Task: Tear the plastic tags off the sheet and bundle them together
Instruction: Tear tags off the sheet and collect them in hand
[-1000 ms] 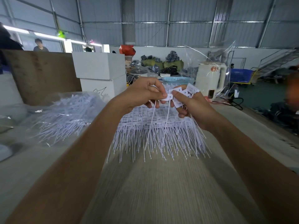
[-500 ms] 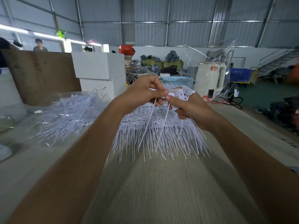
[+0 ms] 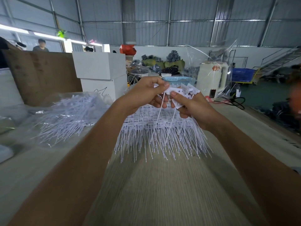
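At the centre of the head view a wide table point(image 3: 162, 193) with a pale woven-looking top runs from 6 o'clock up to the middle. Behind it, 10 o'clock, a brown board point(image 3: 40, 75) stands upright; just right of it two white boxes point(image 3: 101, 74) are stacked, one on the other. At 9 o'clock a clear plastic bag point(image 3: 61, 118) lies on the table, full of loose white tags. At 1 o'clock a white appliance point(image 3: 211, 77) stands under clear film; a blue basket point(image 3: 179, 80) sits just left of it, a blue crate point(image 3: 242, 75) further right at 2 o'clock. A person point(image 3: 40, 45) shows above the board at 11 o'clock.

Middle of frame: the sheets of tags point(image 3: 159, 128) lie stacked on the table under the hands, heads away from the camera, thin tails fanning toward 6 o'clock.

Left hand point(image 3: 143, 95), raised above the stack: thumb and fingers curled, pinching the flat head of a white tag point(image 3: 172, 90); two thin tails hang down from between the hands. Right hand point(image 3: 193, 108), just beside the left, nearly touching: fingers wrapped round a bundle of tags point(image 3: 189, 93), heads sticking up past the thumb, tails trailing down at 5 o'clock over the stack. Right thumb tip presses on the same white tag that the left pinches. Cannot tell whether that tag is already free of its strip.
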Available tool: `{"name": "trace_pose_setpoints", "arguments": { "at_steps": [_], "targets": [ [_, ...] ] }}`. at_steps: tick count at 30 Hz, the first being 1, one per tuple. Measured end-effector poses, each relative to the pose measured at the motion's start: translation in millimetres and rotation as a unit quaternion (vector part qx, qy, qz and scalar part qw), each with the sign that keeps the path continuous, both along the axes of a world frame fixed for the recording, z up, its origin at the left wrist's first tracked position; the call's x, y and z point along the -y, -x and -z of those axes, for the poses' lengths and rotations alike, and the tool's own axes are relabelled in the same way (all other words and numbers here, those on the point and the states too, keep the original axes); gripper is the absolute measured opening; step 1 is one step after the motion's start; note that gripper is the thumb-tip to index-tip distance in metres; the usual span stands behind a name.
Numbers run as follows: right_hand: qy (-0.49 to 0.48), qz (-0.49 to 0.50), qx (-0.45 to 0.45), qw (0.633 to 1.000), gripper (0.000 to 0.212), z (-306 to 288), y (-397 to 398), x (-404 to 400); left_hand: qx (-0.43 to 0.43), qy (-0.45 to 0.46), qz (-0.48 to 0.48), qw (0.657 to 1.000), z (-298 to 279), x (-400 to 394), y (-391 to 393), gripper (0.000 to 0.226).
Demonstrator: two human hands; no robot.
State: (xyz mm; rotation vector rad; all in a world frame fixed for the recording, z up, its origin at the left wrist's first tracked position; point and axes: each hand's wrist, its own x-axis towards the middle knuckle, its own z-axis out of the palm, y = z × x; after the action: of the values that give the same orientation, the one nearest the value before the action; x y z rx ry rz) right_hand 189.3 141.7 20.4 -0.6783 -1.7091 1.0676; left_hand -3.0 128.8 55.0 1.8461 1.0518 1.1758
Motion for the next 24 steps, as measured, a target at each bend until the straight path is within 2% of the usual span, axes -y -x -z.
{"name": "trace_pose_setpoints", "arguments": {
  "at_steps": [3,9,15,22,24],
  "targets": [
    [-0.003,0.013,0.011,1.000,0.023,0.6,0.7,-0.3,-0.010,-0.008,-0.010,1.000,0.0,-0.1,-0.3,0.016],
    [-0.023,0.016,0.041,0.999,0.012,-0.5,-0.1,0.6,-0.024,-0.020,-0.015,0.999,1.3,-0.8,-0.7,0.016],
    [-0.055,0.019,0.082,0.995,0.006,-2.6,0.8,1.8,-0.043,-0.012,-0.037,0.998,-0.2,-0.6,-0.1,0.025],
    [-0.163,0.068,0.162,0.971,0.021,0.5,4.8,2.0,-0.065,0.029,-0.050,0.996,-1.1,-0.1,3.8,0.031],
    [-0.175,0.069,0.175,0.966,0.016,1.4,6.4,1.3,-0.069,0.039,-0.055,0.995,-1.0,0.3,4.5,0.031]
  ]
}}
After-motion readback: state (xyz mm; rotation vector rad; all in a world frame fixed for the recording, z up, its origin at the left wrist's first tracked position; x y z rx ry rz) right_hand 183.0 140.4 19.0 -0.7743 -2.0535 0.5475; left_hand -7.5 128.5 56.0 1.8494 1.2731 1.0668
